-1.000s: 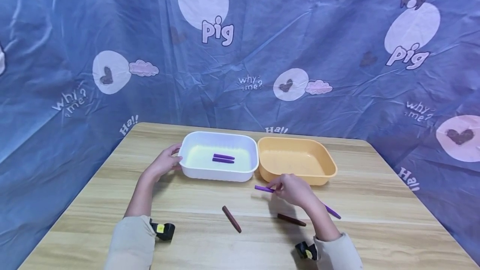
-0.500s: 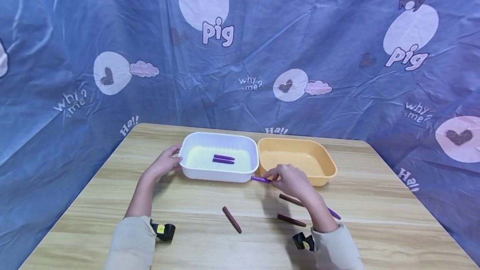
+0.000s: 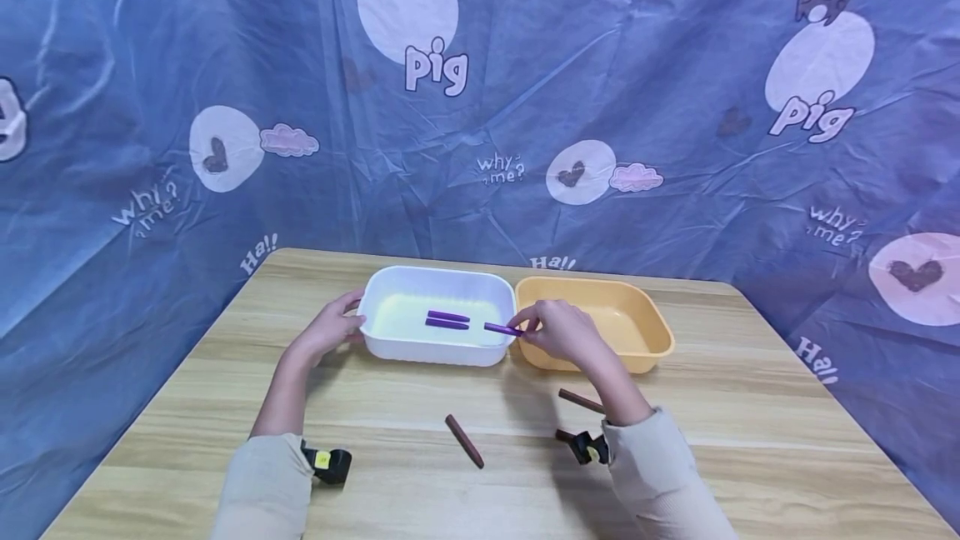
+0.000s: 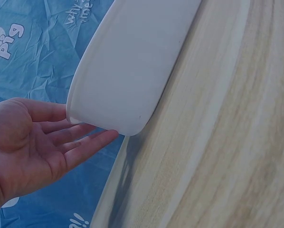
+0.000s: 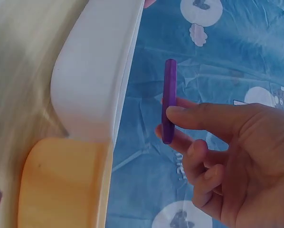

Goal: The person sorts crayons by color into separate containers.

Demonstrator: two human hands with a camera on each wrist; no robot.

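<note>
In the head view my right hand [image 3: 558,330] pinches a purple crayon [image 3: 501,329] over the right end of the white basin [image 3: 435,352]. The right wrist view shows this crayon [image 5: 169,90] upright between thumb and fingertips, apart from the basin wall [image 5: 94,71]. Two more purple crayons [image 3: 448,317] lie side by side inside the basin. My left hand [image 3: 330,327] rests against the basin's left end. Up close in the left wrist view, the left hand [image 4: 33,142] touches the basin's rim and side with extended fingers.
A yellow-orange basin [image 3: 622,361] stands against the white one's right side. Brown crayons lie on the wooden table [image 3: 405,473]: one in front [image 3: 465,442], another [image 3: 581,400] by my right forearm, a third [image 3: 562,435] mostly hidden by the wrist camera. A blue printed cloth [image 3: 480,215] hangs behind.
My right hand has carried the purple crayon up and leftward from in front of the yellow-orange basin to above the white basin. The left hand has stayed at the white basin's end.
</note>
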